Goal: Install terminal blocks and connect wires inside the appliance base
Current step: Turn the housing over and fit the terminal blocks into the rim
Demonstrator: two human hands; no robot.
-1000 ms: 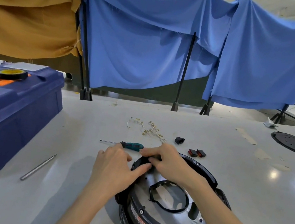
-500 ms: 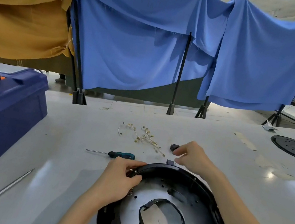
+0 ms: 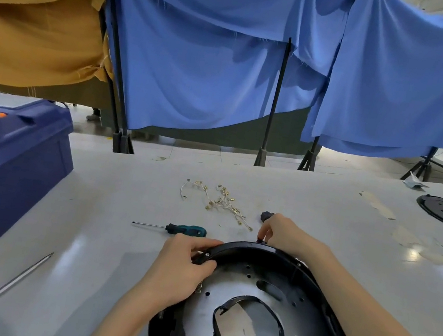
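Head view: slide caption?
Left hand grips the appliance base rim; right hand pinches a small terminal block beyond it.

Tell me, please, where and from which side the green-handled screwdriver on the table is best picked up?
Grip the screwdriver by its thick green handle, coming down from above. It lies flat on the table, its thin shaft pointing left, and the handle end lies just beyond the left hand, clear of the wires, so a top pinch across the handle should work.
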